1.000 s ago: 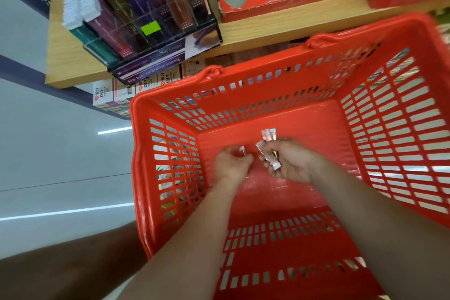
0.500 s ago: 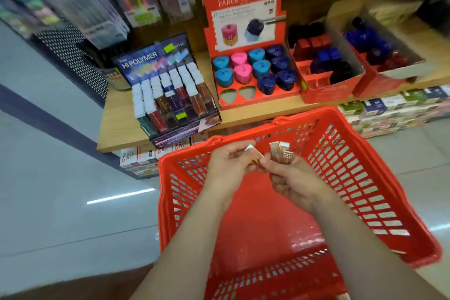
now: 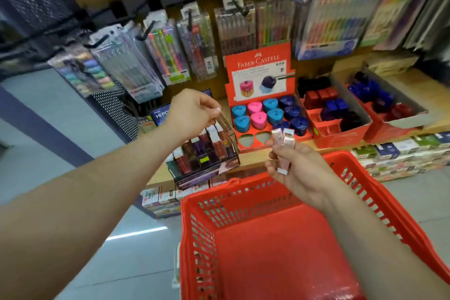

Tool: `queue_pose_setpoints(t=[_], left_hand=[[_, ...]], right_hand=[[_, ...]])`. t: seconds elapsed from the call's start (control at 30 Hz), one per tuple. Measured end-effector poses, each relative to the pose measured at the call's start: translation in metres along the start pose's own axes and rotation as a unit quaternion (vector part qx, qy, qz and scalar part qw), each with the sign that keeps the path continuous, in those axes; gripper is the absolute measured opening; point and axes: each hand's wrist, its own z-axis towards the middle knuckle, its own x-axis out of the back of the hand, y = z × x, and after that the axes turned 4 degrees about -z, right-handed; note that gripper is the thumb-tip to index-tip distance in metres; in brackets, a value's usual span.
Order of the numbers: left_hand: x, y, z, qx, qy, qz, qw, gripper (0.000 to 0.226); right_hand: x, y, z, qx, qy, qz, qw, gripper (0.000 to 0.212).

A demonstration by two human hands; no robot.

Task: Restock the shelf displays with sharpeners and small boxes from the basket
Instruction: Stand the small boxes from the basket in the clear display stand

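Head view. Checker: State the condition of the left hand.

Operator: The left hand (image 3: 192,112) is extended toward the shelf (image 3: 255,162). Thumb and forefinger pinch one slim box (image 3: 226,124) at its upper end. The box hangs tilted, with its lower end over the back row of the dark case display (image 3: 204,153) at the shelf's front edge. Whether box and display touch cannot be told.

Checker: And the right hand?

Operator: The right hand (image 3: 299,173) is held above the far rim of the red basket (image 3: 243,193). Its fingers are curled round two pale boxes (image 3: 282,146), which stand upright side by side, tops level with the shelf front.

Checker: Locate the sharpeners.

Operator: Triangular sharpeners (image 3: 259,120) in blue, pink and navy sit in the Faber-Castell display (image 3: 258,63), just right of the case display. Two front slots (image 3: 246,141) show bare cardboard. To the right, two red trays (image 3: 341,136) hold red, blue and black blocks; blur prevents closer identification.

Checker: Remaining items?

Operator: Hanging pen packs (image 3: 238,29) fill the wall above the shelf. Small cartons (image 3: 389,153) are stacked under it.
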Motion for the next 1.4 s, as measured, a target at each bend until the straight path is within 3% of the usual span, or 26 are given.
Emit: queue_pose_setpoints(t=[0.07,0.43,0.7,0.9,1.0,1.2,1.4], left_hand=[[0.0,-0.008,0.012,-0.012,0.003,0.064,0.998,0.003],[-0.025,-0.03,0.041,-0.064,-0.022,0.205,0.976,0.015],[-0.017,-0.017,0.049,-0.093,-0.076,0.29,0.949,0.009],[-0.012,-0.012,0.048,-0.114,-0.106,0.353,0.923,0.012],[-0.018,-0.012,0.045,-0.134,-0.123,0.373,0.91,0.011],[-0.037,-0.018,0.037,-0.17,-0.098,0.448,0.872,0.012],[-0.044,-0.014,0.035,-0.129,-0.075,0.451,0.88,0.01]], right_hand=[[0.001,-0.001,0.005,0.01,0.005,0.004,1.0,0.025],[0.01,0.009,0.018,0.005,0.072,0.007,0.997,0.002],[0.008,0.006,0.022,-0.006,0.09,0.049,0.995,0.006],[0.003,0.009,0.021,-0.019,0.053,0.015,0.998,0.014],[0.001,0.012,0.02,-0.015,0.041,-0.021,0.999,0.006],[-0.005,0.013,0.021,-0.005,0.029,-0.065,0.997,0.024],[-0.01,0.016,0.024,-0.008,0.016,-0.063,0.998,0.008]])
